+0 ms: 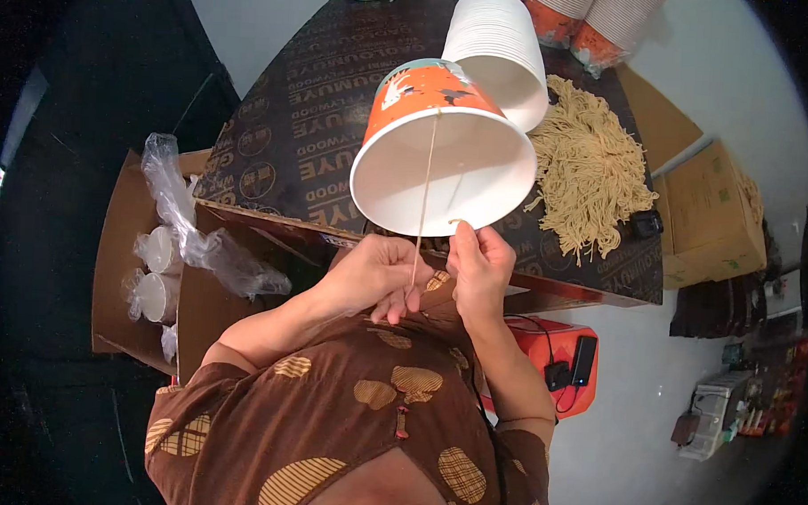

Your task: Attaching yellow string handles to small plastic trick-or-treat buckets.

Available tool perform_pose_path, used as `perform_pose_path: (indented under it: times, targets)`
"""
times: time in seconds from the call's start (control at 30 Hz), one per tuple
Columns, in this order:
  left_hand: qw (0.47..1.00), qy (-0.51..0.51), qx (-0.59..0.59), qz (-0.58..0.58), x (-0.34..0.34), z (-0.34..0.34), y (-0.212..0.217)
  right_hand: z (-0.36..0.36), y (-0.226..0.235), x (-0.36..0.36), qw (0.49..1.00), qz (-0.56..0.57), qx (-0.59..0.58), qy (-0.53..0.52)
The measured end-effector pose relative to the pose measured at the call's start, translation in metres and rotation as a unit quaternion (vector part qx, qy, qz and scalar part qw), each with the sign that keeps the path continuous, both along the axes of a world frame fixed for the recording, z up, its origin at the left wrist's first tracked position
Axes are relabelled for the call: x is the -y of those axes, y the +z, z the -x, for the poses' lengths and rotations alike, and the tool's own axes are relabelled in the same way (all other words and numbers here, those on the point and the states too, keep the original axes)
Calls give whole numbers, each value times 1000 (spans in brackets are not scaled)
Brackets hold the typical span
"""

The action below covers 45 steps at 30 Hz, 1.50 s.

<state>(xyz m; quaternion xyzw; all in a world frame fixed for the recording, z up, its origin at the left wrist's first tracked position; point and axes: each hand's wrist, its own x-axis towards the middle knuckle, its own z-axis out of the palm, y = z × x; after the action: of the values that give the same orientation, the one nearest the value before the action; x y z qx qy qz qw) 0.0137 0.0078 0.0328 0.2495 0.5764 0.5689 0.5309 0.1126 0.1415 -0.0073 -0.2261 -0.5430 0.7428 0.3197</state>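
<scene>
Perhaps the orange paper cup (465, 157) tips if the right hand (481, 275) loosens its rim pinch; left hand (372, 276) half-curled, string (427, 178) hold unclear.

1 left hand (385, 274), 1 right hand (480, 264), 1 orange bucket (418, 106), 1 cord (426, 178), 1 white bucket stack (496, 31), 1 cord heap (594, 166), 1 table (294, 97), 1 red stool (527, 344), 1 left-side carton (116, 269) showing 2 white bundles (160, 297).

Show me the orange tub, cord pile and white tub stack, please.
Orange tub (454, 156), head view: white inside.
Cord pile (594, 166), head view: its middle.
White tub stack (494, 33), head view: nested rims.
</scene>
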Motion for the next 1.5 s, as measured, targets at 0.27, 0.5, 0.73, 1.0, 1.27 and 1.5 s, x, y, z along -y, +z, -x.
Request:
perform_pose_path:
  times: [0.27,0.5,0.73,1.0,1.27,1.5]
  targets:
    - [816,59,-541,-195,-10,4,7,0,-7,2,999,9,52,12]
    - [795,25,-595,-118,-31,16,-8,0,-23,-2,995,-50,89,12]
    - [868,-39,-486,-96,-42,31,-33,-2,-25,-4,987,-43,148,43]
    - [887,-9,-454,-87,-46,28,-37,-20,-3,-7,974,-93,185,92]
    - [932,79,-336,-107,-51,19,-54,-25,-15,0,963,-158,214,28]
    - [930,97,-332,-124,-57,20,-57,-25,-7,-5,962,-150,226,43]
